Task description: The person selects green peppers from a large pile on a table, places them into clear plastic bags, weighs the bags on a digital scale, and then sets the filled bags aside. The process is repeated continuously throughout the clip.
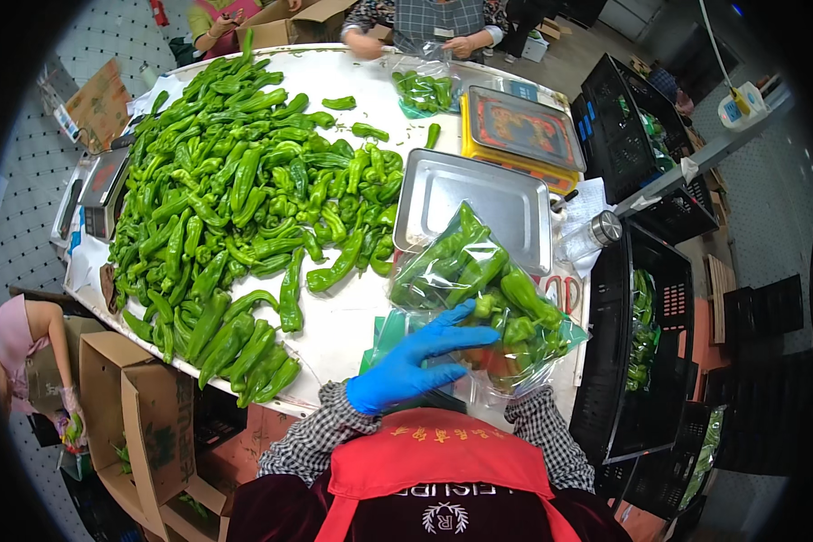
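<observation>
A clear plastic bag of green peppers (471, 261) is tilted in front of me, its upper end over the edge of a steel scale pan (423, 183). My left hand (420, 356), in a blue glove, lies against the bag's near left side with its fingers spread. Behind the bag's lower right part is my right hand (498, 366), seen only dimly through the plastic; it seems to support the bag from below. Green plastic bags (379, 342) lie flat beside my left hand. A large heap of loose green peppers (244, 190) covers the table's left side.
Red-handled scissors (569, 293) and a glass bottle (586, 237) lie right of the pan. Beyond is a yellow scale (525, 129). Across the white table (342, 308), a person handles another pepper bag (423, 88). Black crates (657, 406) line the right; a cardboard box (135, 406) stands lower left.
</observation>
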### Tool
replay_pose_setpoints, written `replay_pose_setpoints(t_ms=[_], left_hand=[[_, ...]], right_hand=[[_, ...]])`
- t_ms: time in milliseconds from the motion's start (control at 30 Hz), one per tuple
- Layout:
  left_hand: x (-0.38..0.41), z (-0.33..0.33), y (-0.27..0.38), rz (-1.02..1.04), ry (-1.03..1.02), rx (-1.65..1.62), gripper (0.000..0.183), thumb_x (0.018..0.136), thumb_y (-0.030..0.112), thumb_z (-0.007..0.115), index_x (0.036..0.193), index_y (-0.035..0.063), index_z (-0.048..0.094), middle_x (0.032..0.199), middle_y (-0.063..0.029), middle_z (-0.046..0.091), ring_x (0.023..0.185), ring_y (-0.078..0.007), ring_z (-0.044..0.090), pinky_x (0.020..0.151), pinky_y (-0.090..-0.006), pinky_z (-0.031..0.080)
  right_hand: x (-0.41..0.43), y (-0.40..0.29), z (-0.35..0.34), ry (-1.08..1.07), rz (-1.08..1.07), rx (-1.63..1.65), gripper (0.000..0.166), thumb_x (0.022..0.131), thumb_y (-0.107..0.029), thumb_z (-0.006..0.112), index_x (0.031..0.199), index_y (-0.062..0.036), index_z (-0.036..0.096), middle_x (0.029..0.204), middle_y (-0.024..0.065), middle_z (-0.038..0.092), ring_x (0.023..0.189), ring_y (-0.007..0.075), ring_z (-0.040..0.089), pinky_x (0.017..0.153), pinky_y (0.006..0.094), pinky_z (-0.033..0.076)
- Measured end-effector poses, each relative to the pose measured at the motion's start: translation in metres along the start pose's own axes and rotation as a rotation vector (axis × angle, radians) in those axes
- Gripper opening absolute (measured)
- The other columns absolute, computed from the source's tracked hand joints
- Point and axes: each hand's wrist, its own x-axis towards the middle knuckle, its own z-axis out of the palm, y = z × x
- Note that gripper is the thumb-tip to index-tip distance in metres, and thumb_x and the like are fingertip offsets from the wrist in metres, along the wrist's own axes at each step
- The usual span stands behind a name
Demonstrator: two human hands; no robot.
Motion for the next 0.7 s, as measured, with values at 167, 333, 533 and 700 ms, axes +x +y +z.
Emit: replay_pose_setpoints(t_ms=[167, 333, 533, 700], left_hand=[[-0.008, -0.013, -0.003, -0.012, 0.434, 0.098, 0.045, 0.088, 0.009, 0.069, 0.132, 0.0082, 0.060, 0.118, -0.0115, 0.063, 0.108, -0.0193, 0.060, 0.095, -0.0303, 0.046], [0.005, -0.021, -0.011, -0.185, 0.617, 0.192, 0.060, 0.090, 0.009, 0.068, 0.146, 0.0082, 0.045, 0.139, -0.0098, 0.051, 0.115, -0.0164, 0.055, 0.096, -0.0319, 0.046], [0.006, -0.024, -0.010, -0.481, 0.424, -0.365, 0.058, 0.092, 0.007, 0.066, 0.145, 0.0024, 0.043, 0.130, -0.0092, 0.060, 0.112, -0.0160, 0.060, 0.097, -0.0289, 0.050], [0.004, -0.019, -0.019, -0.375, 0.411, -0.407, 0.053, 0.095, 0.016, 0.064, 0.142, -0.0003, 0.047, 0.129, -0.0095, 0.061, 0.114, -0.0159, 0.059, 0.097, -0.0301, 0.050]], right_hand=[[-0.009, -0.001, 0.001, -0.018, 0.024, 0.020, 0.065, 0.101, -0.046, 0.045, 0.153, -0.0118, 0.026, 0.152, 0.0101, 0.035, 0.135, 0.0272, 0.042, 0.106, 0.0373, 0.040], [-0.015, -0.010, 0.001, -0.024, 0.023, -0.011, 0.063, 0.102, -0.045, 0.045, 0.152, -0.0110, 0.028, 0.151, 0.0103, 0.037, 0.134, 0.0268, 0.043, 0.106, 0.0370, 0.041], [-0.020, -0.014, -0.002, -0.014, 0.018, -0.029, 0.061, 0.102, -0.044, 0.044, 0.151, -0.0100, 0.030, 0.149, 0.0105, 0.039, 0.133, 0.0264, 0.044, 0.105, 0.0366, 0.041], [-0.022, -0.015, -0.002, -0.010, 0.024, -0.038, 0.060, 0.102, -0.043, 0.044, 0.149, -0.0091, 0.031, 0.147, 0.0106, 0.040, 0.132, 0.0261, 0.045, 0.105, 0.0362, 0.042]])
